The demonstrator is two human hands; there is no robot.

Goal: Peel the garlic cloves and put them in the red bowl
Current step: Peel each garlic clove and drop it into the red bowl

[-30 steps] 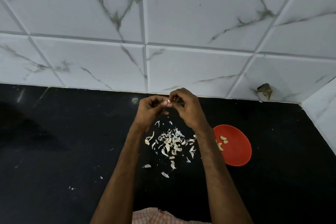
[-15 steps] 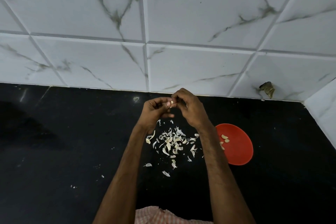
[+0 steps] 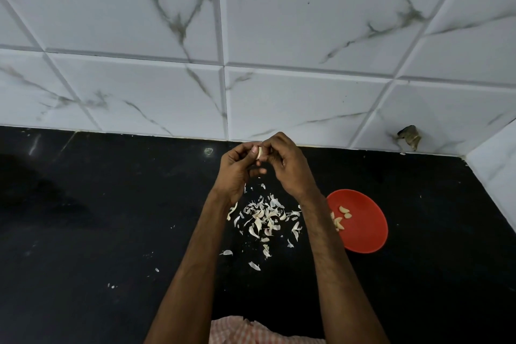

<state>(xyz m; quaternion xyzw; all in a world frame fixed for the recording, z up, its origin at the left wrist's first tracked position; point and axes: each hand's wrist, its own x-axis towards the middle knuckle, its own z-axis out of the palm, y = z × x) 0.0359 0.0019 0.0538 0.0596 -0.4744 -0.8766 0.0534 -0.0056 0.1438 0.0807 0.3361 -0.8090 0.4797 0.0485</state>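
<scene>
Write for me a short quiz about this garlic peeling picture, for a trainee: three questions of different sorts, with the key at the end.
1. True or false: the round red plastic bowl holds several peeled pale garlic cloves.
2. Choose one: the heap of white papery garlic skins lies A) inside that bowl, B) on the black stone counter, C) under that bowl.
3. What do the left hand and the right hand pinch together?
Key: 1 true; 2 B; 3 one pale garlic clove, held above the skins.
</scene>
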